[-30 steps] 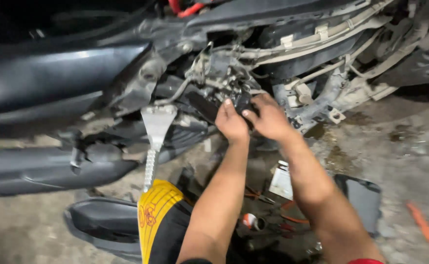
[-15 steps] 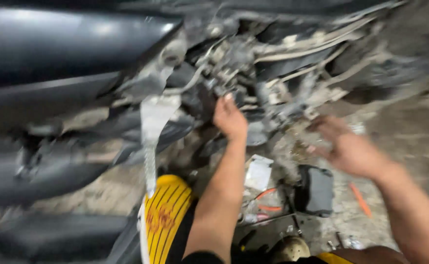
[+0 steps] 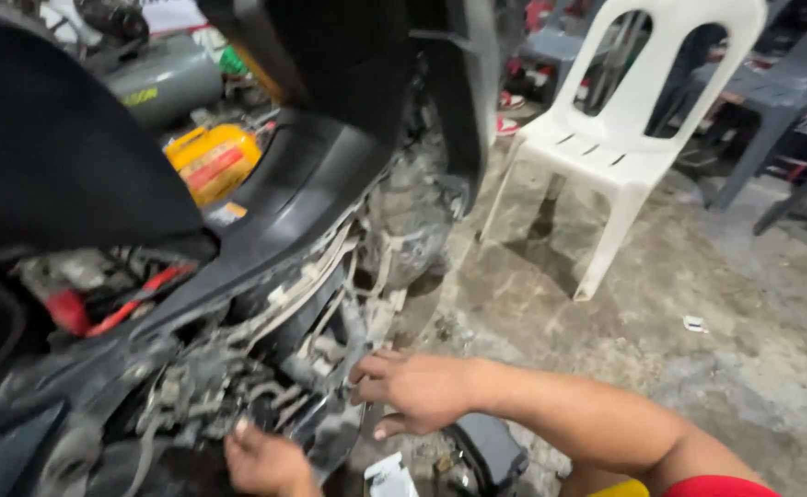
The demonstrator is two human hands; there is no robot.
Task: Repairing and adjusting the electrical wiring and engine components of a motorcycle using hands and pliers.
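While its fingers curl loosely against grimy pale frame tubing under the black glossy scooter body panel, the right hand grips nothing clearly. Lower down, the left hand touches dirty engine parts, finger state unclear. Behind stands a white plastic chair on stained concrete floor.

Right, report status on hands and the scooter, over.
Both hands bare, at the scooter's exposed engine parts. Right fingers on grimy frame. White chair behind, apart.
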